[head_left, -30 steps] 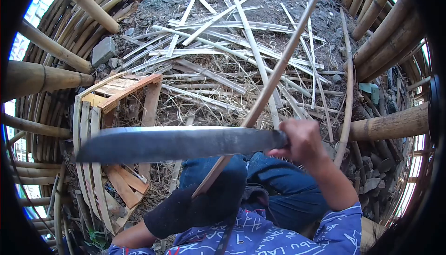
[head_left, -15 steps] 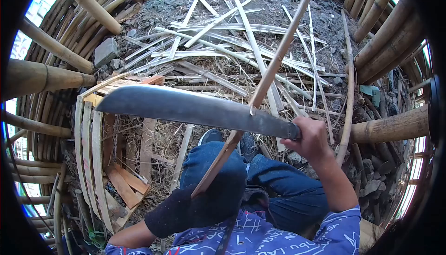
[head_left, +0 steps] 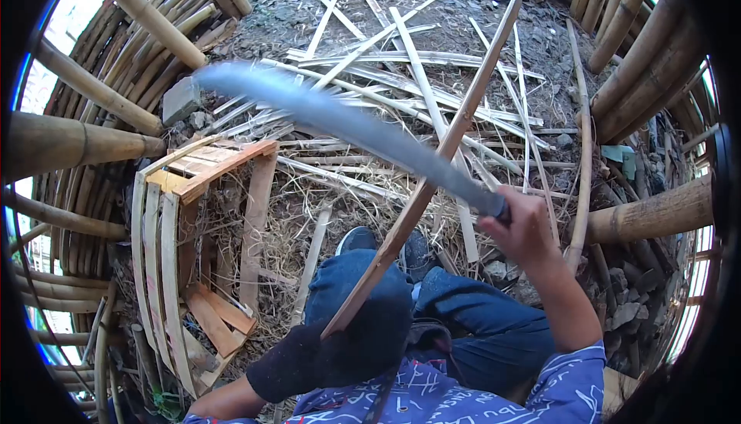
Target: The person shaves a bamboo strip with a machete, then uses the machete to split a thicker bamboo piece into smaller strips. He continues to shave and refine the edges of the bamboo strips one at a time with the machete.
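My right hand [head_left: 521, 231] is closed round the handle of a large machete [head_left: 347, 127]. Its blade, blurred by motion, points up and left and crosses a long wooden strip [head_left: 463, 115] near the strip's middle; whether they touch is unclear. My left hand [head_left: 297, 366], in a dark glove, grips the lower end of this strip over my knee. From there the strip slants up and right to the top of the view.
A slatted wooden crate [head_left: 166, 269] stands at the left, with short boards inside. Thin split strips [head_left: 417, 76] lie criss-cross on the ground ahead. Bamboo poles [head_left: 656, 212] jut in from both sides. A grey block [head_left: 181, 100] lies beyond the crate.
The machete's tip has swung upward, and its blade now slants more steeply. The wooden strip has tilted slightly and shifted a little to the right at its top.
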`<state>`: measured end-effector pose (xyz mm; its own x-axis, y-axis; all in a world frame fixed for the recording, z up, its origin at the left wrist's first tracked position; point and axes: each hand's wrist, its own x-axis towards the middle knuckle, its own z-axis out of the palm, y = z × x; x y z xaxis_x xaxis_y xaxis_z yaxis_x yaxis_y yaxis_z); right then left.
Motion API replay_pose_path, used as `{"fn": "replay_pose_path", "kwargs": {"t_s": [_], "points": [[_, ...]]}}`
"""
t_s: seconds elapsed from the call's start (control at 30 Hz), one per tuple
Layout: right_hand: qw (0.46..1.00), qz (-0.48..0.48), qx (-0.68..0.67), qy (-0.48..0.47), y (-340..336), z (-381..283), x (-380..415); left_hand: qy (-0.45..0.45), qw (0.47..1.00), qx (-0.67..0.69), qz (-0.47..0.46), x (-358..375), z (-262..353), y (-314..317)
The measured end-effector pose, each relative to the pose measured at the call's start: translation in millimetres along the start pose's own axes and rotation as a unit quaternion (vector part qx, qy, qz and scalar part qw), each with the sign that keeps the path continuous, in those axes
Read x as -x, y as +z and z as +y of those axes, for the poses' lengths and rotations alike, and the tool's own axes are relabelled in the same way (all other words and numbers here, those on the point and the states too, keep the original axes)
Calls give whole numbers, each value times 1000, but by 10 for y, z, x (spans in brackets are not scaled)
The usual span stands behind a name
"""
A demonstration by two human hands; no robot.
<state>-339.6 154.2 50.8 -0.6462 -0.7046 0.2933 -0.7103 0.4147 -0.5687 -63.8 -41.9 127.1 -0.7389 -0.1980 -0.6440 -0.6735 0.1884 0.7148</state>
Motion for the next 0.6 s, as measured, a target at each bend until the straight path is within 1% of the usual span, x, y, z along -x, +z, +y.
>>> {"fn": "replay_pose_path", "kwargs": {"t_s": [0.07, 0.1, 0.2, 0.23, 0.3, 0.33, 0.37, 0.4, 0.47, 0.5, 0.57, 0.6], "points": [[992, -53, 62, -92, -58, -162, 19, -30, 1000, -7, -6, 3, 5, -15], [991, -50, 61, -107, -56, -175, 8, -30, 999, -10, -8, 4, -7, -15], [993, -43, 65, -86, -60, 38, -73, -3, 1000, -19, 6, 28, -60, 0], [994, -29, 84, -67, -96, 88, -114, 1, 1000, 2, 13, 33, -67, 17], [994, -29, 84, -61, -89, 66, -112, 9, 999, 25, 21, 45, -67, 40], [995, -28, 82, -52, -69, 47, -94, 5, 1000, 0, 27, 50, -56, 41], [998, -15, 30, -50, -9, -3, -49, 2, 999, -25, 34, 44, -48, 41], [998, -13, 31, -52, 17, -100, -18, 4, 999, -26, 35, 30, -87, 55], [994, -51, -16, -95, 30, -325, 40, 91, 993, -29, 66, 18, -201, 95], [994, -52, -18, -91, 41, -396, 36, 88, 994, -30, 63, 31, -167, 93], [983, -66, 54, -161, 52, -479, 8, -5, 997, 79, 23, 45, -56, 80], [984, -67, 53, -159, 55, -438, 1, -7, 997, 79, 21, 42, -38, 84]]}}
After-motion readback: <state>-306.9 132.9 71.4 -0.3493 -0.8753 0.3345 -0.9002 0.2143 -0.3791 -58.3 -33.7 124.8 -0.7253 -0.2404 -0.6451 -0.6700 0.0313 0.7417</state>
